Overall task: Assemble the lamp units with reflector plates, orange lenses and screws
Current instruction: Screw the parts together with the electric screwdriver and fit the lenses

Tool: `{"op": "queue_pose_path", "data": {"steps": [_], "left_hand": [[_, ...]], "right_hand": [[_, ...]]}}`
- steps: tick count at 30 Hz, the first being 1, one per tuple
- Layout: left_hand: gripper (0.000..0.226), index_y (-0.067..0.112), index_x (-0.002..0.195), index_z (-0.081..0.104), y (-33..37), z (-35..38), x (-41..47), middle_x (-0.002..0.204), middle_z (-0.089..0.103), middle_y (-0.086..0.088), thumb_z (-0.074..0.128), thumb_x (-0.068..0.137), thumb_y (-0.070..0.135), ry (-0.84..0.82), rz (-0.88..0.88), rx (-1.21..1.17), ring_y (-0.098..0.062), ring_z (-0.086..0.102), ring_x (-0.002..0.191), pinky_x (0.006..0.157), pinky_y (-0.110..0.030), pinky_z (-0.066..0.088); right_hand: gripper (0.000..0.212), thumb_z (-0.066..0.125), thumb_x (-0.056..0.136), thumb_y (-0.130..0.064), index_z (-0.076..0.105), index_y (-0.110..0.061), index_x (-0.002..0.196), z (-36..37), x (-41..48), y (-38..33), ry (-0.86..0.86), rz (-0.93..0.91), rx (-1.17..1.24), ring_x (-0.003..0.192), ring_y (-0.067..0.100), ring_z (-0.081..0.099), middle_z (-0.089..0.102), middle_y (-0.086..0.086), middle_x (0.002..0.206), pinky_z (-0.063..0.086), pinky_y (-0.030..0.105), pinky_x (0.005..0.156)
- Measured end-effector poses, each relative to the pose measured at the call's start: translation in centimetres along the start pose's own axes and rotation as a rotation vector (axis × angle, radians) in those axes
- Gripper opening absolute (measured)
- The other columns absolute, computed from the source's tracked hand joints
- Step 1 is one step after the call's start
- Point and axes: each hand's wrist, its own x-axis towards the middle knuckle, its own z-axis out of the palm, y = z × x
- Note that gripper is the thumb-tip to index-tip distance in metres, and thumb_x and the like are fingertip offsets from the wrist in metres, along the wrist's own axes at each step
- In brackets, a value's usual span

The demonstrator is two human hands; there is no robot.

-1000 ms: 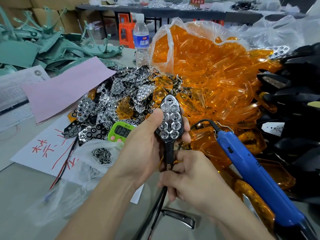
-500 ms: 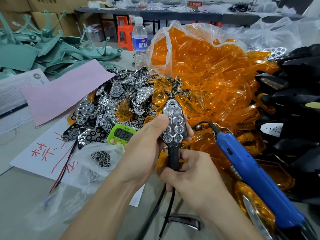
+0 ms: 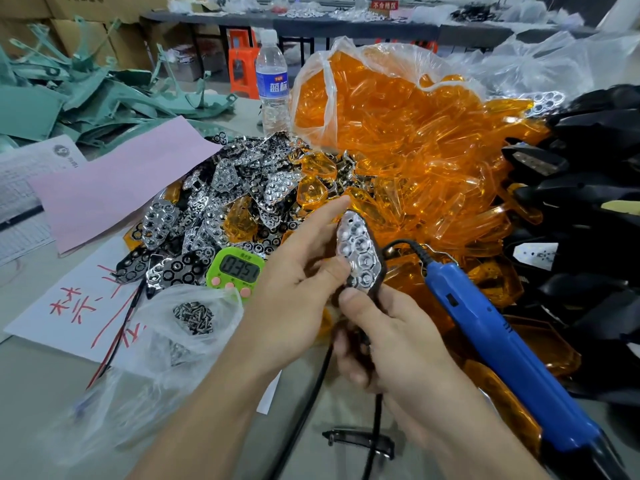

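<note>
A black lamp unit with a chrome reflector plate [image 3: 360,252] seated in its face is held above the table, tilted to the right. My right hand [image 3: 388,344] grips its black stem from below, thumb near the plate's lower end. My left hand [image 3: 301,275] touches the plate's left edge, index finger stretched out past its tip. Loose chrome reflector plates [image 3: 214,209] lie heaped behind. A clear bag spills orange lenses [image 3: 408,147] across the back. Small screws [image 3: 194,317] sit in a plastic bag at the left.
A blue electric screwdriver [image 3: 491,344] lies at the right, its cable looping behind the lamp. Black lamp housings [image 3: 588,209] pile at the far right. A green timer [image 3: 235,271], water bottle [image 3: 273,84], pink sheet [image 3: 117,181], and green plastic scraps [image 3: 69,98] fill the left.
The lamp unit has tilted over to the right. My left thumb has slid down off the plate's tip and the index finger has straightened out; my right hand has shifted up the stem.
</note>
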Motion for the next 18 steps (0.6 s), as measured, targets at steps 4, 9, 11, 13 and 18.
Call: {"op": "queue_pose_path", "data": {"steps": [4, 9, 11, 13, 18], "left_hand": [[0.055, 0.054, 0.132, 0.061, -0.1, 0.0, -0.1, 0.126, 0.068, 0.028, 0.064, 0.085, 0.025, 0.158, 0.039, 0.202, 0.001, 0.065, 0.118, 0.101, -0.033, 0.054], [0.042, 0.057, 0.117, 0.065, 0.2, 0.2, -0.7, 0.119, 0.064, 0.04, 0.069, 0.077, 0.046, 0.297, 0.098, 0.453, 0.015, 0.059, 0.111, 0.092, -0.01, 0.047], [0.037, 0.055, 0.112, 0.066, 0.2, 0.2, -0.6, 0.11, 0.066, 0.037, 0.072, 0.076, 0.047, 0.33, 0.066, 0.458, 0.009, 0.062, 0.105, 0.086, -0.012, 0.049], [0.034, 0.051, 0.106, 0.066, 0.2, 0.2, -0.6, 0.105, 0.067, 0.03, 0.072, 0.073, 0.052, 0.323, 0.023, 0.406, 0.001, 0.065, 0.1, 0.082, -0.019, 0.053], [0.039, 0.044, 0.099, 0.062, 0.3, 0.2, -0.4, 0.1, 0.069, 0.018, 0.074, 0.063, 0.054, 0.305, -0.046, 0.262, -0.002, 0.068, 0.096, 0.082, -0.029, 0.059]], "right_hand": [[0.017, 0.05, 0.106, -0.016, 0.055, -0.01, 0.09, -0.3, 0.2, -0.1, -0.003, 0.024, -0.049, 0.035, 0.01, 0.034, 0.047, 0.005, 0.054, 0.028, 0.017, 0.035], [0.013, 0.049, 0.105, -0.011, 0.06, -0.015, 0.099, -0.2, 0.3, 0.2, -0.021, 0.019, 0.015, 0.036, 0.006, 0.037, 0.046, 0.003, 0.059, 0.027, 0.016, 0.035], [0.015, 0.051, 0.104, -0.011, 0.064, -0.02, 0.103, -0.3, 0.6, 0.5, -0.01, -0.019, -0.034, 0.04, 0.005, 0.042, 0.048, 0.001, 0.062, 0.031, 0.017, 0.037], [0.018, 0.055, 0.104, -0.016, 0.066, -0.03, 0.102, -0.6, 0.9, 1.1, 0.015, -0.085, -0.128, 0.05, 0.007, 0.046, 0.051, 0.001, 0.067, 0.036, 0.02, 0.043], [0.023, 0.06, 0.102, -0.025, 0.065, -0.046, 0.109, -0.9, 1.6, 2.3, 0.082, -0.218, -0.301, 0.059, 0.01, 0.048, 0.057, -0.007, 0.068, 0.039, 0.032, 0.055]]}}
